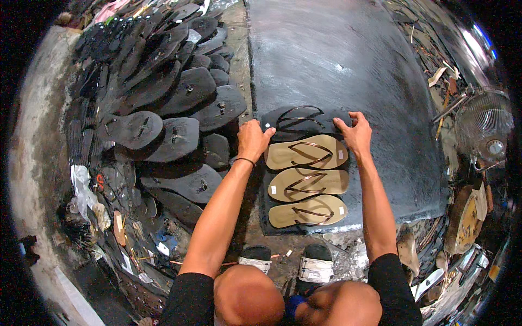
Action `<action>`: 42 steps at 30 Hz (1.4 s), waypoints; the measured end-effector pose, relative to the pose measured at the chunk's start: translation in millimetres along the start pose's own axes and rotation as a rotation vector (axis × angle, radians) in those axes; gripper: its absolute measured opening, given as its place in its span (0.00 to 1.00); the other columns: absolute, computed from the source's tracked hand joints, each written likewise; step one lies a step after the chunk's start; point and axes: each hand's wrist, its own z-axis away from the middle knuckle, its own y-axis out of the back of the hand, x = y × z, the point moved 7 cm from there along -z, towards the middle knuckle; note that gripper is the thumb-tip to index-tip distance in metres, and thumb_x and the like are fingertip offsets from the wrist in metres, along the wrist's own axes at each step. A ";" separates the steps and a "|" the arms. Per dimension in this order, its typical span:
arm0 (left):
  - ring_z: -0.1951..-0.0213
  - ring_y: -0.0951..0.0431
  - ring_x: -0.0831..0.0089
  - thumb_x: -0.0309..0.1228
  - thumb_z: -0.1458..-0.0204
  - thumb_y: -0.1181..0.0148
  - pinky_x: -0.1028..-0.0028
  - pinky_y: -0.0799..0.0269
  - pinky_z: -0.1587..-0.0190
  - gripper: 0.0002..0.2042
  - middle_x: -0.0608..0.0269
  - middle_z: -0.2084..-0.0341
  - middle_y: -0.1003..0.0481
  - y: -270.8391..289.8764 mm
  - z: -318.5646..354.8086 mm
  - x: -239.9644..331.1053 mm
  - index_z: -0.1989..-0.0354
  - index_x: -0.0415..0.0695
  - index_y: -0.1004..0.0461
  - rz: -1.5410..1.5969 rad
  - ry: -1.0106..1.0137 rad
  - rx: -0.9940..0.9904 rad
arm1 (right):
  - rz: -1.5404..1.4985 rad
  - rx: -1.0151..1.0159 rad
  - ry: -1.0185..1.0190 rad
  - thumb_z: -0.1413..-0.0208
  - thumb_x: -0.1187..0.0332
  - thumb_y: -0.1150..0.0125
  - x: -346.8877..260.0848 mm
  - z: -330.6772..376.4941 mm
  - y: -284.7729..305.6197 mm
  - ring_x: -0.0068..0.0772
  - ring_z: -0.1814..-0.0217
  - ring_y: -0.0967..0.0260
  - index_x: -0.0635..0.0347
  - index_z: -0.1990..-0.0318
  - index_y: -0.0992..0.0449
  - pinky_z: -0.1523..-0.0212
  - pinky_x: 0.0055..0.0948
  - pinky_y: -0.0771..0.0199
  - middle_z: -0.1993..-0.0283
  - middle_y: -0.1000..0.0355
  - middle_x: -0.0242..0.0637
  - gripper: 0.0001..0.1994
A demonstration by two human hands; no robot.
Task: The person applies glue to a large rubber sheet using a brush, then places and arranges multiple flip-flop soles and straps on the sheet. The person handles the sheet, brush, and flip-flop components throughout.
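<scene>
A black flip-flop sandal [304, 120] is pressed flat at both ends on a dark slab [348, 60] that serves as the counter, just above the frame's centre. The left hand [253, 139] is laid on its left end with fingers curled down over the edge; the right hand [356, 132] is set on its right end with fingers spread. Whether anything is pinched cannot be told. Directly at 6 o'clock from the black sandal, three tan sandals [308, 182] with thin dark straps are lined up side by side, edges touching, on the same slab. The black sandal is judged light, thin and bendable, not fragile, with a fairly grippy sole; it is probably best taken by its two ends or by the strap. Small pale rectangular stickers are seen on the tan sandals, one near an end of each, and a small pale round dot [267, 125] near the black sandal's left end. A heap of black soles [163, 103] is piled at 9 to 11 o'clock, a fan [485, 126] stands at 3 o'clock, and two sandalled feet [288, 263] are seen at 6 o'clock.
</scene>
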 end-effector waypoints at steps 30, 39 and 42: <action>0.51 0.24 0.46 0.43 0.51 0.31 0.55 0.29 0.49 0.28 0.39 0.56 0.25 -2.5 2.3 5.1 0.50 0.32 0.29 -0.005 -0.028 -0.055 | -0.226 -0.782 0.081 0.57 0.65 0.26 -42.7 -37.8 -19.0 0.30 0.55 0.32 0.62 0.51 0.27 0.52 0.29 0.34 0.60 0.25 0.33 0.25; 0.51 0.25 0.44 0.43 0.50 0.32 0.55 0.29 0.49 0.28 0.39 0.55 0.25 2.7 3.3 10.5 0.50 0.33 0.29 -0.003 -0.021 -0.076 | -0.146 -0.739 0.007 0.57 0.63 0.25 -45.8 -37.4 -19.6 0.30 0.59 0.32 0.65 0.51 0.26 0.52 0.29 0.34 0.62 0.27 0.33 0.26; 0.51 0.25 0.44 0.43 0.50 0.32 0.55 0.29 0.49 0.27 0.38 0.55 0.25 1.7 4.9 13.4 0.50 0.33 0.29 -0.007 -0.030 -0.079 | 0.021 -0.457 0.013 0.59 0.58 0.22 -35.7 -29.7 -7.2 0.35 0.57 0.32 0.63 0.51 0.24 0.50 0.33 0.33 0.59 0.28 0.37 0.28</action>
